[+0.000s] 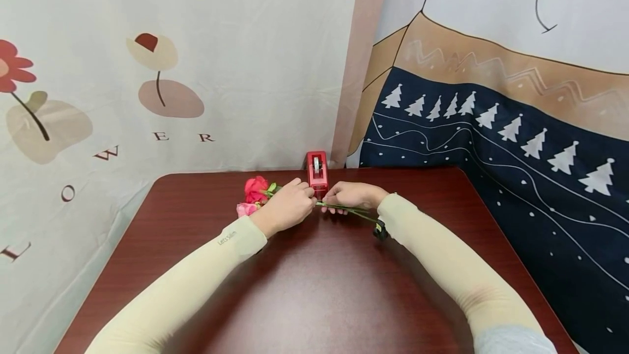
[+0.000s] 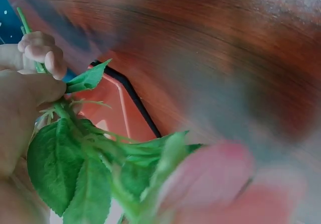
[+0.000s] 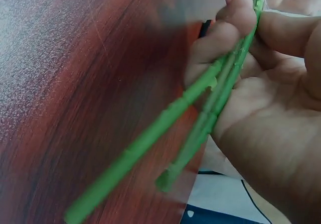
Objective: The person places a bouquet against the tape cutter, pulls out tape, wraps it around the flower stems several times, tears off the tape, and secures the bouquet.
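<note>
A red rose (image 1: 256, 188) and a pink flower (image 1: 247, 209) lie to the left of my left hand (image 1: 290, 205), which grips their green stems just beyond the leaves (image 2: 57, 166). My right hand (image 1: 355, 195) holds the same stems (image 3: 220, 91) further right, between thumb and curled fingers. Their cut ends stick out past the right palm, spread apart. A clear, shiny bit (image 3: 266, 4) shows on the stems between the two hands; what it is I cannot tell. Directly behind the hands stands a red tape dispenser (image 1: 317, 171) with a roll in it.
The dark red-brown wooden table (image 1: 314, 288) ends at a printed cloth wall (image 1: 255, 70) behind. On the right hangs a navy cloth with white trees (image 1: 467, 102). A small black object (image 1: 380, 230) is under the right wrist.
</note>
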A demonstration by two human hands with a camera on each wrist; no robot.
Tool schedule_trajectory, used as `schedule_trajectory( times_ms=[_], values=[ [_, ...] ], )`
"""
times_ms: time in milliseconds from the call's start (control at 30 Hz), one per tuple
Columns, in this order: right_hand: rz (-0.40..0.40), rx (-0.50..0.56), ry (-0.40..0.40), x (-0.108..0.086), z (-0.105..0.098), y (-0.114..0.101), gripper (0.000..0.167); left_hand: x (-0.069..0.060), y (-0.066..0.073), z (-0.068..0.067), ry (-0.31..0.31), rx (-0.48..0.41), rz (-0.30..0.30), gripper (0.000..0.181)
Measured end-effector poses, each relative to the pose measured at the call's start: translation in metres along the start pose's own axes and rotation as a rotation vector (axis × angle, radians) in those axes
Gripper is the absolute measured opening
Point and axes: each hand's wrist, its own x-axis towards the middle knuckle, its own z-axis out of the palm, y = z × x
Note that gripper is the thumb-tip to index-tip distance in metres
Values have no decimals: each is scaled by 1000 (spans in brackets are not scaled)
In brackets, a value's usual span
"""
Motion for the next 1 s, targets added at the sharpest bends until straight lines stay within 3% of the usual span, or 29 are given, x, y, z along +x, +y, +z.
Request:
schedule_trajectory(
  times_ms=[133,433,667,1000],
  values=[
    [-14,-34,50,-1,2,0,32,1,0,0,-27,-34,-30,14],
    [-35,-148,191,-6,13,-1,29,3,0,-3,-153,-188,-152,14],
    [-62,-249,276,-9,20,-2,25,7,-4,-9,-221,-272,-190,12],
    [-104,-346,428,-12,29,-1,21,20,-23,-14,-378,-493,-230,14]
  ],
)
